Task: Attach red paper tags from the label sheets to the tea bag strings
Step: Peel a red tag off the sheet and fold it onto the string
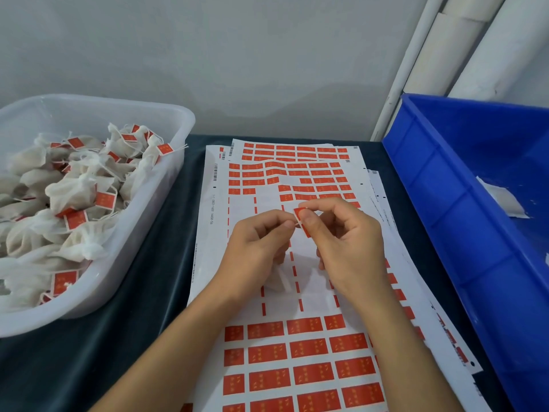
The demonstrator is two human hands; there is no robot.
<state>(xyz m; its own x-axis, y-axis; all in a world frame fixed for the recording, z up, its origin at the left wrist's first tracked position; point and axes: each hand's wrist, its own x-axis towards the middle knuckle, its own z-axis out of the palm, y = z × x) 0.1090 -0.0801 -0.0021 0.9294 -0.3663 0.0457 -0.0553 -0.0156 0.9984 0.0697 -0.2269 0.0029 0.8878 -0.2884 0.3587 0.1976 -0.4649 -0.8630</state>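
Above the middle of the label sheets [300,346], my right hand [350,242] pinches a red paper tag [300,221] between thumb and forefinger. My left hand [255,245] pinches the thin string right at the tag's left edge. A white tea bag [277,278] hangs below my left hand, partly hidden by its fingers. The top sheet carries rows of red tags near me and at the far end, with a peeled bare band in between.
A clear plastic tub [166,179] on the left holds several tagged tea bags [80,200]. A blue crate [463,203] stands on the right with a white bag [502,197] inside. A dark cloth [154,263] covers the table. White pipes [421,69] rise at the back right.
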